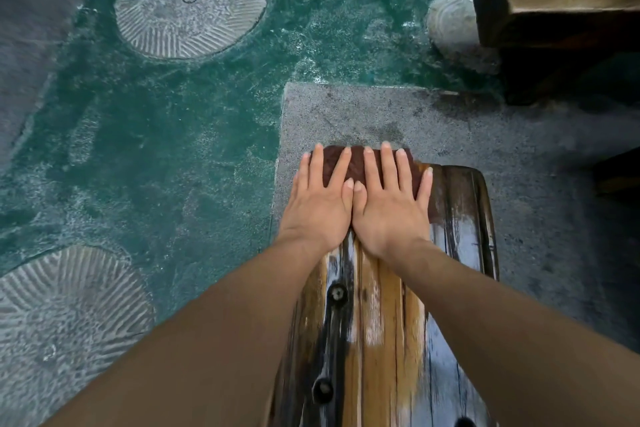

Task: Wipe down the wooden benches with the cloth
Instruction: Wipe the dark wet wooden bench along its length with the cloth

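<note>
My fingers (341, 168) lie straight and spread. My left hand (318, 208) and right hand (391, 210) sit thumb to thumb, pressing the dark reddish-brown cloth (356, 160) flat on the far end of the long slatted wooden table (415, 340). The wood nearer me shines wet, so I judge this run nearly done. Its right edge beside the cloth and any other benches are left.

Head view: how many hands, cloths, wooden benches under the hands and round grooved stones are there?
hands: 2 (left hand, right hand)
cloth: 1
wooden bench: 1
round grooved stones: 3 (, the last partly hidden)
Total: 7
</note>
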`<state>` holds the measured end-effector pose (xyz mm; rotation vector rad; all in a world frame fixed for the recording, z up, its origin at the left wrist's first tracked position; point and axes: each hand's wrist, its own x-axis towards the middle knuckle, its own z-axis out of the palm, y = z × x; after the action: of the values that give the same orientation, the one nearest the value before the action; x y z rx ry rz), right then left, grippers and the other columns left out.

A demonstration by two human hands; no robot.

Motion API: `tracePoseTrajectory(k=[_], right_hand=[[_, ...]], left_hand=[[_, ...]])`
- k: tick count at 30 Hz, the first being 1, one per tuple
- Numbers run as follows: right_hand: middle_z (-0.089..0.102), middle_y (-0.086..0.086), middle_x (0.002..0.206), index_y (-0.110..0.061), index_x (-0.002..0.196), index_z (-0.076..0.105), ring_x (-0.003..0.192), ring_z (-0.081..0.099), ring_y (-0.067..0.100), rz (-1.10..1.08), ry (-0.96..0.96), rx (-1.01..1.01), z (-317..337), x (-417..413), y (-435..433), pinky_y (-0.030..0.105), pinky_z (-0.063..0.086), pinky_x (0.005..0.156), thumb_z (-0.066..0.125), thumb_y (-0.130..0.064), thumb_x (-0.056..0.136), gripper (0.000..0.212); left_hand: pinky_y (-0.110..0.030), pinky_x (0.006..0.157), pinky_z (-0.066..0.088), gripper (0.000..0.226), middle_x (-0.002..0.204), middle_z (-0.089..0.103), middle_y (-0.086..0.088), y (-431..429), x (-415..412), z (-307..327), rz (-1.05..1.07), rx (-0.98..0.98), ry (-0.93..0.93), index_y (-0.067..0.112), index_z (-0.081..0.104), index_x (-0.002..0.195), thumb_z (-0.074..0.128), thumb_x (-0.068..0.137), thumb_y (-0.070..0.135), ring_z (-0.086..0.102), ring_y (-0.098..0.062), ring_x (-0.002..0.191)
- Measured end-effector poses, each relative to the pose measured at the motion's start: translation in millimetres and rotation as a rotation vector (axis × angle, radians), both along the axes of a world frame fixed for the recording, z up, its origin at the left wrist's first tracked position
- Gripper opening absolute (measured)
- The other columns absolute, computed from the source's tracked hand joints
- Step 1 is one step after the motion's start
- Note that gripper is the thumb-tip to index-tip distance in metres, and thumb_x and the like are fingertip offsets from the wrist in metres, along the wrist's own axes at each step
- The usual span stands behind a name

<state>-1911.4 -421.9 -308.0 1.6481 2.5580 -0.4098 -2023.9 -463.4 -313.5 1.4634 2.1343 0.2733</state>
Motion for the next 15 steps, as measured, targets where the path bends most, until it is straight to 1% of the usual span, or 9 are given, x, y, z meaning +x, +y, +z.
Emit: tracePoseTrajectory(k=[5, 9, 10, 12, 13, 15], right_hand=[[-0.002, 0.002, 0.160, -0.025, 0.151, -0.005, 0.145, -0.009, 0.021, -0.017, 0.010, 0.007, 0, -6, 9, 0.053, -0.011, 0.114, 0.004, -0.042, 0.094, 0.059], [0.016, 0.005, 0.156, -0.022, 0.151, 0.006, 0.143, 0.006, 0.024, 0.014, 0.014, 0.013, 1, -7, 14, 0.052, -0.008, 0.114, 0.007, -0.041, 0.094, 0.059], [0.022, 0.005, 0.154, -0.022, 0.150, 0.011, 0.141, 0.012, 0.024, 0.019, 0.011, 0.014, 1, -7, 15, 0.052, -0.006, 0.114, 0.007, -0.041, 0.094, 0.060], [0.038, 0.005, 0.143, -0.021, 0.146, 0.024, 0.133, 0.026, 0.025, 0.026, 0.004, 0.050, 1, -11, 22, 0.051, 0.004, 0.113, 0.008, -0.042, 0.093, 0.059], [0.044, 0.005, 0.136, -0.021, 0.141, 0.031, 0.126, 0.033, 0.025, 0.021, -0.005, 0.070, 0, -15, 28, 0.050, 0.010, 0.111, 0.009, -0.042, 0.094, 0.056], [0.052, 0.004, 0.123, -0.020, 0.128, 0.043, 0.116, 0.040, 0.025, -0.003, -0.026, 0.054, 0, -19, 38, 0.047, 0.019, 0.104, 0.014, -0.042, 0.096, 0.048]], left_hand=[[-0.043, 0.118, 0.005, 0.049, 0.157, -0.007, 0.006, 10, -4, 0, 0.025, 0.037, -0.001, 0.044, 0.000, 0.147, 0.012, 0.100, 0.046, -0.011, -0.018, 0.144], [-0.045, 0.118, 0.011, 0.048, 0.154, 0.006, 0.003, 13, -5, 3, 0.039, 0.033, -0.010, 0.041, 0.007, 0.147, 0.013, 0.100, 0.044, -0.002, -0.020, 0.142], [-0.045, 0.117, 0.013, 0.047, 0.152, 0.011, 0.000, 14, -4, 3, 0.040, 0.043, 0.004, 0.039, 0.012, 0.147, 0.014, 0.100, 0.043, 0.003, -0.022, 0.141], [-0.042, 0.115, 0.019, 0.046, 0.144, 0.026, -0.007, 21, -7, 1, 0.038, 0.098, 0.054, 0.032, 0.024, 0.145, 0.014, 0.101, 0.041, 0.018, -0.024, 0.132], [-0.041, 0.112, 0.023, 0.046, 0.138, 0.033, -0.009, 26, -9, -1, 0.040, 0.119, 0.059, 0.029, 0.030, 0.141, 0.013, 0.100, 0.041, 0.024, -0.025, 0.126], [-0.040, 0.103, 0.031, 0.049, 0.126, 0.041, -0.010, 34, -13, -2, 0.043, 0.119, 0.046, 0.025, 0.040, 0.132, 0.011, 0.097, 0.042, 0.031, -0.025, 0.114]])
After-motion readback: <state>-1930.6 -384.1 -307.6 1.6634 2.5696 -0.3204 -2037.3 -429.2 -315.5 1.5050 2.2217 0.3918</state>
